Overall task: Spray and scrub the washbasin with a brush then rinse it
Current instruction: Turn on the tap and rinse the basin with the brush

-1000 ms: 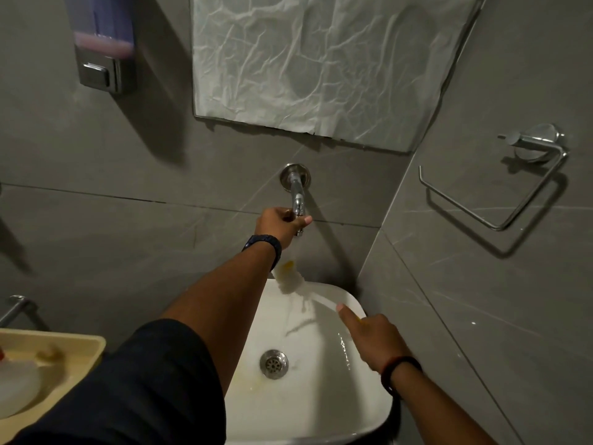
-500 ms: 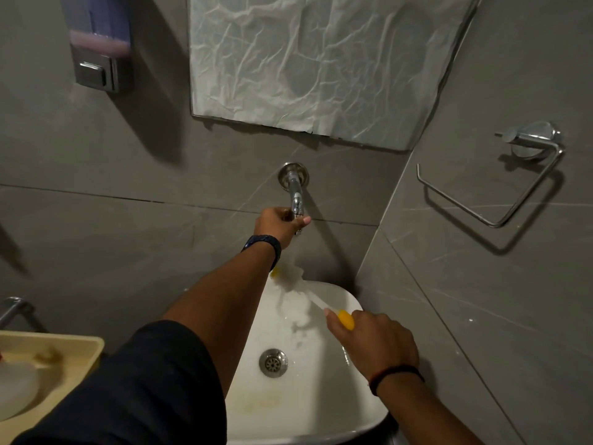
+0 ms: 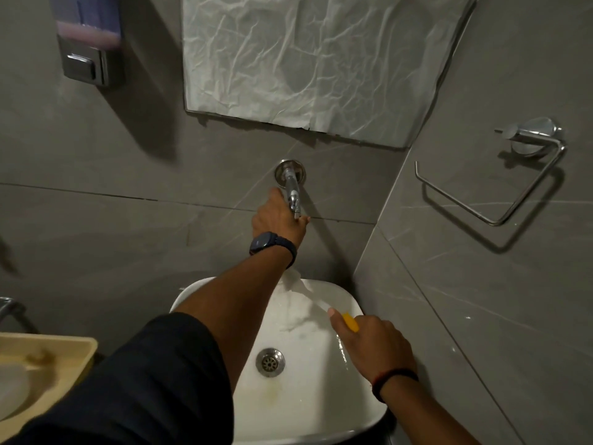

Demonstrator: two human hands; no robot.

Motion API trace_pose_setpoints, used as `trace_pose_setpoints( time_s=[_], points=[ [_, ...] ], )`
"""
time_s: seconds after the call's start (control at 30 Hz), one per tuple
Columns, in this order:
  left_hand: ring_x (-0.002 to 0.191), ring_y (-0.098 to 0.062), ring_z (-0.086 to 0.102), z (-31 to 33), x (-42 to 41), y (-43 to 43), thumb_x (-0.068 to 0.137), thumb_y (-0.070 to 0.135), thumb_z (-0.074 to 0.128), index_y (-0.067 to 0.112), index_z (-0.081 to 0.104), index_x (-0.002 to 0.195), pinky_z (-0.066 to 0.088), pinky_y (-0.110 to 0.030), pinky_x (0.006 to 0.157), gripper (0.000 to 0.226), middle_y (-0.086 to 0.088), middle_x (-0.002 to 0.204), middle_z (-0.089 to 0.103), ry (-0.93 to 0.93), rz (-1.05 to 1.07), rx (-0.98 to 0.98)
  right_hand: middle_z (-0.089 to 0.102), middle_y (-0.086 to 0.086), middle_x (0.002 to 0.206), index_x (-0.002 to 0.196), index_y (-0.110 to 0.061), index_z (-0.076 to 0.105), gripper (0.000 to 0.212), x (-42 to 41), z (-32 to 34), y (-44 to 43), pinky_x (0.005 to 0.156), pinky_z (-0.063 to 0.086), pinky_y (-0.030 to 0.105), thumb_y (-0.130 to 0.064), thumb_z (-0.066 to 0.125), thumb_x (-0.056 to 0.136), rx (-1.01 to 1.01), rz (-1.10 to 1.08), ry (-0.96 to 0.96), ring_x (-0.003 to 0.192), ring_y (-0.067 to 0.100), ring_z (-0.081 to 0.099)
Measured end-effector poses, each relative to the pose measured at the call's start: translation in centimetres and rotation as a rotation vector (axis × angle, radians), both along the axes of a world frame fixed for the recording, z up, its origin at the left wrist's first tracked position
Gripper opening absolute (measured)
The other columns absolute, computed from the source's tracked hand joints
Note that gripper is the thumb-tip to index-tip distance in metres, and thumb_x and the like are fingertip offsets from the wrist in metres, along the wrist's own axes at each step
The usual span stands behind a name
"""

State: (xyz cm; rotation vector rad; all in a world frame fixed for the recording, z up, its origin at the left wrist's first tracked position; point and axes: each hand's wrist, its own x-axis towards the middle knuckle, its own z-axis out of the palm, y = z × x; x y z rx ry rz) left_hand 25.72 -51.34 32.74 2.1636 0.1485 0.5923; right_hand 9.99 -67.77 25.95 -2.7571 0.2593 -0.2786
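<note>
White ceramic washbasin [image 3: 321, 409] lies below both hands: left hand [image 3: 277, 216] grasps the chrome wall tap [image 3: 292, 194], right hand [image 3: 372, 343] clenches a yellow-handled white brush [image 3: 350, 322].

I see a white washbasin [image 3: 314, 409] with a yellowish stain; the brush [image 3: 350, 322] handle is yellow; the wall tiles [image 3: 96, 239] are grey; my sleeve [image 3: 144, 380] is dark.

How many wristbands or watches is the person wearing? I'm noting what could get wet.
2: a dark watch on the left wrist by the tap, a thin band on the right wrist over the washbasin.
</note>
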Motion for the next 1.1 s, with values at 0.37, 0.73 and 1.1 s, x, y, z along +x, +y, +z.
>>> trace_pose_setpoints(
  time_s=[0.37, 0.73, 1.1],
  points=[
    [0.143, -0.025, -0.001, -1.5, 1.2, 1.8, 0.094, 0.037, 0.042, 0.015, -0.003, 0.146, 0.002, -0.038, 0.112, 0.072, -0.009, 0.158, 0.001, -0.165, -0.281, 0.625, 0.056, -0.002, 0.06, 0.051, -0.024, 0.035, 0.061, 0.7, 0.4, -0.4, 0.046, 0.027, 0.025, -0.076, 0.028, 0.081, -0.238, 0.034, -0.061, 0.054, 0.02, 0.048],
    [0.143, -0.024, 0.0, -1.5, 1.1, 1.5, 0.095, 0.033, 0.041, 0.012, -0.007, 0.145, 0.003, -0.036, 0.112, 0.072, -0.011, 0.157, -0.002, -0.144, -0.274, 0.632, 0.051, -0.004, 0.054, 0.054, -0.023, 0.044, 0.064, 1.3, -0.1, -1.0, 0.044, 0.026, 0.025, -0.079, 0.027, 0.078, -0.282, -0.002, -0.076, 0.048, 0.017, 0.045],
    [0.143, -0.024, 0.001, -1.6, 1.0, 1.6, 0.095, 0.034, 0.039, 0.013, -0.009, 0.145, 0.004, -0.037, 0.113, 0.072, -0.011, 0.157, -0.003, -0.133, -0.281, 0.638, 0.051, -0.005, 0.052, 0.056, -0.022, 0.051, 0.066, 1.8, 0.4, -1.5, 0.043, 0.025, 0.024, -0.078, 0.027, 0.078, -0.337, 0.024, -0.101, 0.046, 0.016, 0.044]
  ],
)
